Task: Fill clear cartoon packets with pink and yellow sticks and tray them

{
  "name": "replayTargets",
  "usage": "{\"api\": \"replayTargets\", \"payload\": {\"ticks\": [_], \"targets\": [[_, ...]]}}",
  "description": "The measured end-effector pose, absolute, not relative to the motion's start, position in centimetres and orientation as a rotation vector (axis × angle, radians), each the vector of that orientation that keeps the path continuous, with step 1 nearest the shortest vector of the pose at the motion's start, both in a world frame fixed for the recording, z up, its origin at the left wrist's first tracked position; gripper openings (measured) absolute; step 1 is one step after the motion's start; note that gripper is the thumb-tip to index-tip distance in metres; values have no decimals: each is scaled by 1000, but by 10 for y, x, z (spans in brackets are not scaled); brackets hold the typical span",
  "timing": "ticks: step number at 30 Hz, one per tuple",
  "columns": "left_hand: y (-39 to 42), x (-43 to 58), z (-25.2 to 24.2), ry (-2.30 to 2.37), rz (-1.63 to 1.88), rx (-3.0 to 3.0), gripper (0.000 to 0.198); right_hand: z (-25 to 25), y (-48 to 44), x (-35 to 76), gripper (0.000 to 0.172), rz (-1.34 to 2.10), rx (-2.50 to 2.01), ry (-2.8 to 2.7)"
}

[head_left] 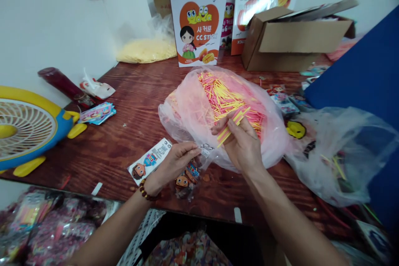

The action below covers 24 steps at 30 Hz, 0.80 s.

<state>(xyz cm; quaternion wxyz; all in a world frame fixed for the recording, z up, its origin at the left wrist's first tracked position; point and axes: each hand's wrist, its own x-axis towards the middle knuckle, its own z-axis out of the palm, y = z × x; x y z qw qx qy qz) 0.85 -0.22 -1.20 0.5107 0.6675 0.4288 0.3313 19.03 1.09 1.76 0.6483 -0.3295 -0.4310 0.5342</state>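
Note:
My right hand (245,145) is closed around a small bunch of thin yellow and pink sticks (223,136), tilted over the front of a big clear plastic bag (276,133). That bag lies open, full of loose pink and yellow sticks (216,93). Fingers and thumb of my left hand (177,158) pinch the edge of a small clear printed packet (206,149), just left of the right hand. Below it on the table are printed packets with a cartoon face (183,179). A white printed card (150,161) lies beside my left wrist.
A yellow and blue fan (59,120) stands at the left, near a dark red bottle (62,83) and printed cards (98,113). Behind are a tall CC Stick box (201,25) and an open cardboard box (289,45). Another plastic bag (346,153) and a blue panel (358,75) occupy the right.

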Motion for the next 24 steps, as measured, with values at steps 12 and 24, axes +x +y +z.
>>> {"api": "replayTargets", "payload": {"ticks": [12,24], "targets": [[0,20,-11,1025,822,1682,37,28,15,186,9,1127,-678,-976],[6,28,-21,983,934,1465,31,-2,-2,183,12,1203,-831,-1130]]}}
